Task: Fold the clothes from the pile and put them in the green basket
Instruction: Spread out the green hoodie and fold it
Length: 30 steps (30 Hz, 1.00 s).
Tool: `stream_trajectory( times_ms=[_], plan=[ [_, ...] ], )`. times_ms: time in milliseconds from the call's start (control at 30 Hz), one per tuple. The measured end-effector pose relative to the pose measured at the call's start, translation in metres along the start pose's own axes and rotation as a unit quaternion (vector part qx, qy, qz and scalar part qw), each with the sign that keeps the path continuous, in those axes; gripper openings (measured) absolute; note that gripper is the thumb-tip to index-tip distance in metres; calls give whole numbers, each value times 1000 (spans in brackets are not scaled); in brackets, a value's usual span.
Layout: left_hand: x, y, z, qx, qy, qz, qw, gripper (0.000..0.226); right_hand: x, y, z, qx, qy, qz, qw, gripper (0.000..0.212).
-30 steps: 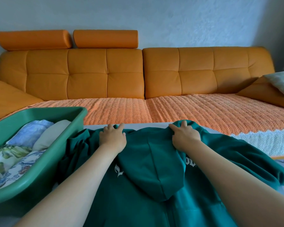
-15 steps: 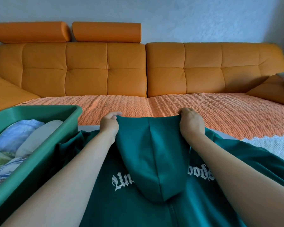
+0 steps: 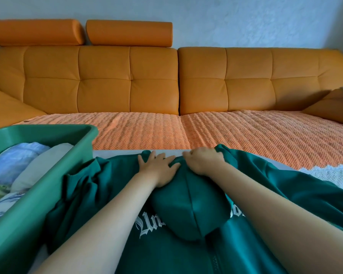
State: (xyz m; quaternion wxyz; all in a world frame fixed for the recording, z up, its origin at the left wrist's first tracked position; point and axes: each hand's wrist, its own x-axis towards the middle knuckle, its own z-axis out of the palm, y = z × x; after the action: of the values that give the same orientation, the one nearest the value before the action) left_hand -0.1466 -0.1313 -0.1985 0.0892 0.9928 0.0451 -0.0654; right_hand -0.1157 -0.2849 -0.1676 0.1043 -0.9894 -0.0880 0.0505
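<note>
As left hand [image 3: 156, 169] presses, right [image 3: 204, 162] grips — hoodie [image 3: 190, 204]

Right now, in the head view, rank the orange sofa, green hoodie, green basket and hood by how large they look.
1. orange sofa
2. green hoodie, partly covered and cropped
3. green basket, cropped and close to the camera, so its rank against the hoodie is unsure
4. hood

Pale table [image 3: 115, 153], green hoodie [image 3: 166, 254] spread across it, green basket [image 3: 18, 234] at left
</note>
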Motion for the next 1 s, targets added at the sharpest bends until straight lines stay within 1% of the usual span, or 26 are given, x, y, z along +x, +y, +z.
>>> stream_trajectory(
  times_ms=[33,67,133,200,267,300,333,367,400,433,467,500,567,600,633,667,733,833,900,967,1000],
  plan=[
    [0,-6,3,2,-5,-10,1000,61,-2,3,10,-24,-51,-14,998,65],
    [0,-12,5,-2,-2,-17,1000,65,-3,9,18,-50,-69,-31,996,70],
    [-3,-21,5,-9,2,-38,999,72,-3,22,25,-77,-48,-44,995,76],
    [-5,-25,4,-11,4,-79,997,77,-3,25,25,-82,-31,-47,995,78],
    [-9,-25,4,31,50,-108,992,77,-3,23,22,-88,-40,-45,994,79],
    [-13,-24,3,79,97,-101,987,72,-4,21,21,-95,-49,-43,993,79],
    [-16,-22,3,120,150,-71,979,62,-4,20,19,-108,-57,-40,992,79],
    [-17,-21,5,135,197,-27,971,52,-5,18,18,-129,-59,-39,989,78],
    [-18,-20,7,125,223,12,967,46,-6,16,16,-155,-51,-42,986,76],
    [-19,-21,8,100,210,38,972,45,-9,12,14,-175,-35,-55,983,73],
    [-21,-22,7,68,177,45,981,46,-14,6,10,-174,-23,-77,981,70],
    [-21,-24,6,40,137,43,989,50,-21,-2,7,-145,-25,-103,984,66],
    [-22,-28,5,29,52,41,997,60,-39,-18,6,-41,-76,-134,987,63],
    [-24,-31,5,36,28,45,998,68,-49,-25,10,-13,-100,-141,985,64],
    [-27,-32,4,52,9,50,997,75,-59,-29,17,-17,-111,-146,983,67],
    [-31,-33,3,46,-3,43,998,75,-68,-31,24,-42,-105,-150,982,72],
    [-44,-33,-1,32,-17,24,999,63,-78,-31,34,-80,-68,-149,983,77],
    [-67,-31,-15,31,-38,31,998,58,-83,-31,32,-86,-43,-144,985,73],
    [-81,-32,-27,24,-49,26,998,56,-88,-34,31,-108,-23,-148,983,69],
    [-98,-32,-40,38,-43,23,998,54,-95,-40,33,-144,5,-156,977,65],
    [-107,-32,-47,51,-35,23,998,52,-99,-43,34,-155,7,-155,976,63]
  ],
)
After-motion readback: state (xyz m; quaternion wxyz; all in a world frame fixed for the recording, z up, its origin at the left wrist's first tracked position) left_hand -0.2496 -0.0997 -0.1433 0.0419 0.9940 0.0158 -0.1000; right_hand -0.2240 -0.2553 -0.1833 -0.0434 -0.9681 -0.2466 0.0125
